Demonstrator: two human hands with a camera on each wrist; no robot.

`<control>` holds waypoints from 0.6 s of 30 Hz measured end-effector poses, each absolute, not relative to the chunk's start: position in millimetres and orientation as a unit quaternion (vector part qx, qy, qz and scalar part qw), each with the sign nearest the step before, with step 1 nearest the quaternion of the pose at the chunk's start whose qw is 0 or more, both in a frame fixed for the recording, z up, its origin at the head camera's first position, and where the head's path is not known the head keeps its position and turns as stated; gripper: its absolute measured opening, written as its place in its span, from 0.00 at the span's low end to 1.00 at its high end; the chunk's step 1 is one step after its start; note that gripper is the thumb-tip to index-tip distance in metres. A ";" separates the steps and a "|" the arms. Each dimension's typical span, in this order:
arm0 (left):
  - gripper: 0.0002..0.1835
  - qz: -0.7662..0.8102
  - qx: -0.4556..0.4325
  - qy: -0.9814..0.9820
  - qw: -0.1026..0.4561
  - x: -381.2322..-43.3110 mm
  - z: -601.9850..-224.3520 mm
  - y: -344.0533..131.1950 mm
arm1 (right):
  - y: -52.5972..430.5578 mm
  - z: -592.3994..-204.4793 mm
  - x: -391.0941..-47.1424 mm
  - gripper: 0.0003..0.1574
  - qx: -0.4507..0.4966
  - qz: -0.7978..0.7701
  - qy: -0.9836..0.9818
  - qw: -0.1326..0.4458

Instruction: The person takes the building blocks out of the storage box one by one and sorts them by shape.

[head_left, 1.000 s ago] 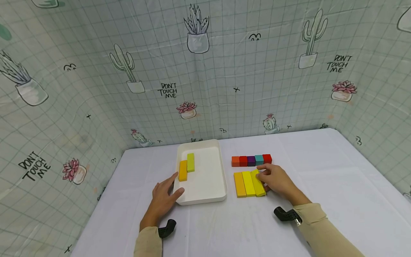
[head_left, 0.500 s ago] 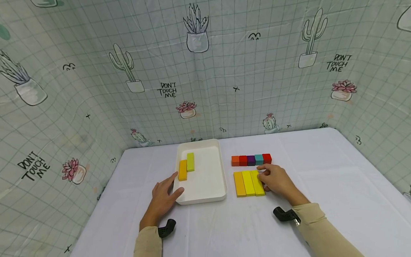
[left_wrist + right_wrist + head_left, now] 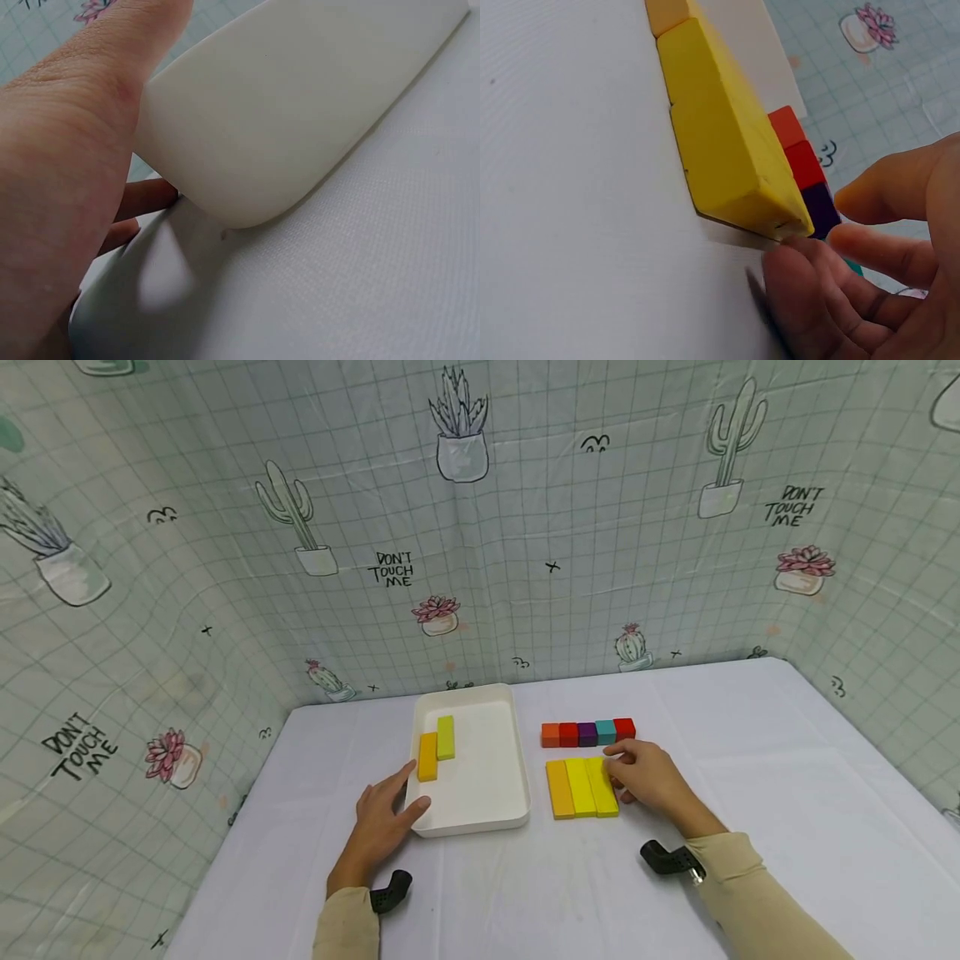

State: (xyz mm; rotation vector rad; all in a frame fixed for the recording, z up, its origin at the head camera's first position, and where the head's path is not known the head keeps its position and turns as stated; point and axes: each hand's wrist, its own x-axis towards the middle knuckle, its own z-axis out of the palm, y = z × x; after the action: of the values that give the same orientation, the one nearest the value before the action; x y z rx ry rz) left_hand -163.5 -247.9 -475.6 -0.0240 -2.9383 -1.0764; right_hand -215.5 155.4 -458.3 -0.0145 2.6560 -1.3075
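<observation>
My left hand (image 3: 384, 822) rests at the near left corner of a white tray (image 3: 476, 797), index finger along the left rim and thumb at the front rim. The left wrist view shows the thumb against the tray wall (image 3: 247, 120), with other fingers partly hidden behind the corner. Loosely bent, my right hand (image 3: 651, 775) holds nothing and has its fingertips at the end of the rightmost yellow block (image 3: 602, 793). That block (image 3: 716, 161) lies flush beside another yellow block (image 3: 580, 793) and an orange-yellow block (image 3: 560, 793), all lengthwise.
Behind the long blocks, a row of small cubes runs orange (image 3: 551, 735), red (image 3: 568, 735), purple (image 3: 587, 735), teal (image 3: 605, 732) and red (image 3: 625, 727). Inside the tray lie an orange block (image 3: 427, 757) and a lime block (image 3: 446, 737), staggered side by side. A patterned cloth backdrop surrounds the white table.
The rightmost yellow block, slightly askew earlier, has been straightened against its neighbour. My right hand has since drawn back a little to the right. My left hand and the tray look unchanged.
</observation>
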 end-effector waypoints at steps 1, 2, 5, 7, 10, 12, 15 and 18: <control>0.41 -0.343 -0.009 -0.939 0.008 -163.7 -476.0 -247.9 | 156.0 -457.6 -216.1 0.22 -0.003 -0.443 0.892 0.087; 0.41 -0.343 -0.008 -0.939 0.007 -163.9 -476.2 -248.0 | 156.4 -456.7 -216.8 0.22 -0.001 -0.446 0.891 0.083; 0.42 -0.344 -0.007 -0.939 0.006 -164.0 -475.9 -248.4 | 155.6 -453.2 -219.1 0.21 0.002 -0.458 0.886 0.071; 0.42 -0.344 -0.009 -0.939 0.007 -163.3 -475.1 -248.9 | 154.0 -450.7 -221.1 0.21 -0.002 -0.469 0.881 0.066; 0.42 -0.342 -0.012 -0.940 0.006 -162.6 -473.5 -249.5 | 150.1 -446.5 -224.1 0.21 -0.009 -0.494 0.866 0.070; 0.42 -0.342 -0.013 -0.940 0.006 -161.8 -472.5 -249.5 | 146.4 -443.4 -226.6 0.21 -0.020 -0.515 0.854 0.076; 0.42 -0.341 -0.005 -0.940 0.001 -161.8 -472.4 -248.2 | 139.0 -438.8 -230.3 0.22 -0.031 -0.543 0.834 0.090; 0.42 -0.344 0.002 -0.939 -0.002 -161.7 -472.5 -246.1 | 130.1 -435.6 -233.7 0.23 -0.036 -0.568 0.816 0.104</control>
State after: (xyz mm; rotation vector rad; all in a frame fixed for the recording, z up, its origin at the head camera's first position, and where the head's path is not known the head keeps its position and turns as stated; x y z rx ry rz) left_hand -161.7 -246.1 -472.5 0.0072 -2.9533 -1.0822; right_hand -233.7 130.1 -435.6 -0.1054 2.4071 -1.6743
